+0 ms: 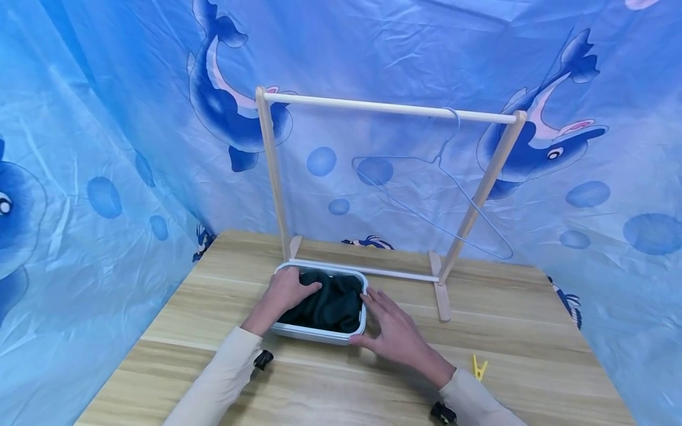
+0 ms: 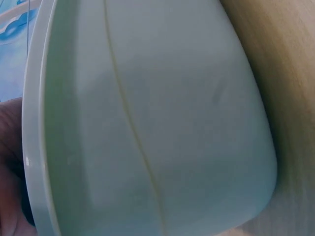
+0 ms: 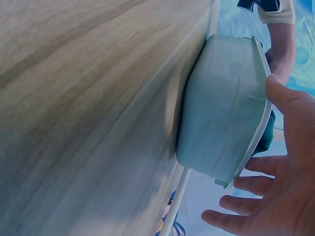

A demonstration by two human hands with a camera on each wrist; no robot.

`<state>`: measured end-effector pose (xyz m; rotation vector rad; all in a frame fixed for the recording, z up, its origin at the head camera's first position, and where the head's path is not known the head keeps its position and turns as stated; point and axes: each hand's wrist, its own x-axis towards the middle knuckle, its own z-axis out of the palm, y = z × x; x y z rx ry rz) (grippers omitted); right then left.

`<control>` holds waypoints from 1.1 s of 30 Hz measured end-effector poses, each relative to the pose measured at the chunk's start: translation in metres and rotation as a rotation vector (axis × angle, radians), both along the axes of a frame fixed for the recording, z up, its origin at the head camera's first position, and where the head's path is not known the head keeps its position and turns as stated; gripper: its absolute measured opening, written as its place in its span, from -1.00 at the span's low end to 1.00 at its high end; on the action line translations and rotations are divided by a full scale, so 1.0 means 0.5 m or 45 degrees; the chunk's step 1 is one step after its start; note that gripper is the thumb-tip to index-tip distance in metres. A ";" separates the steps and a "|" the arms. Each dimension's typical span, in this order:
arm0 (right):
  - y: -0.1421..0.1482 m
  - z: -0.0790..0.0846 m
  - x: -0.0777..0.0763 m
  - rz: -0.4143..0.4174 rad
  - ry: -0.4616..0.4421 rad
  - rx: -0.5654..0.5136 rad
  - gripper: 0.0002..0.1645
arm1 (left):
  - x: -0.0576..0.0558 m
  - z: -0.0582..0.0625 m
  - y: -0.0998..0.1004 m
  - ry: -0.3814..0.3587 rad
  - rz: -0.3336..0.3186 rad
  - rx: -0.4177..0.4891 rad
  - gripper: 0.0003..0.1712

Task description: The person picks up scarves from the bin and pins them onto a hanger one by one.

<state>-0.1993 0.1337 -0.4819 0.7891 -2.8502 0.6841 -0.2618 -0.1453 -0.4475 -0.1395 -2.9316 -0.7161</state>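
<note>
a pale plastic tub [image 1: 314, 335] stands on the wooden table [image 1: 330, 390], left of the middle and toward the back edge, with a dark green cloth [image 1: 337, 303] bunched inside it. the left hand [image 1: 288, 290] reaches over the tub's left end, its thumb lying out across the cloth; the other fingers are hidden, so i cannot tell whether they are grasping anything. the right hand [image 1: 394, 331] is at the tub's right end, released, with its fingers spread: the thumb touches the rim at the near right corner and the fingers lie beside the right rim.

just behind the tub, along the table's back edge, stands a wooden rack [image 1: 274, 171], its low bar running behind the tub's far side. a thin blue hanger [image 1: 438, 158] hangs from the top bar, near the right post. a yellow clothespin [image 1: 478, 371] lies toward the table's right edge, just beyond the right sleeve [image 1: 474, 402]. a blue curtain [image 1: 341, 59] printed with dolphins rises past the back edge.
</note>
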 end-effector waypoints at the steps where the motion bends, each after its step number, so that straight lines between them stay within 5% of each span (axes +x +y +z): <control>1: -0.001 0.000 0.000 0.001 0.001 0.000 0.22 | 0.000 0.001 0.001 -0.017 0.004 -0.012 -0.41; 6: -0.002 -0.001 0.001 -0.007 -0.018 0.006 0.22 | 0.000 -0.002 0.003 -0.037 -0.003 -0.037 -0.36; 14: -0.002 0.003 0.003 -0.007 -0.034 -0.020 0.21 | 0.000 -0.007 -0.001 0.037 -0.046 0.021 -0.57; 18: -0.001 0.005 0.003 -0.008 -0.040 -0.015 0.21 | 0.011 -0.001 0.001 0.125 -0.069 0.027 -0.78; 26: 0.000 0.010 0.002 -0.003 -0.038 -0.011 0.21 | 0.051 0.026 0.006 0.313 -0.087 0.122 -0.66; 33: -0.001 0.013 0.004 0.012 -0.042 -0.013 0.21 | 0.038 0.020 0.010 0.164 -0.050 0.084 -0.54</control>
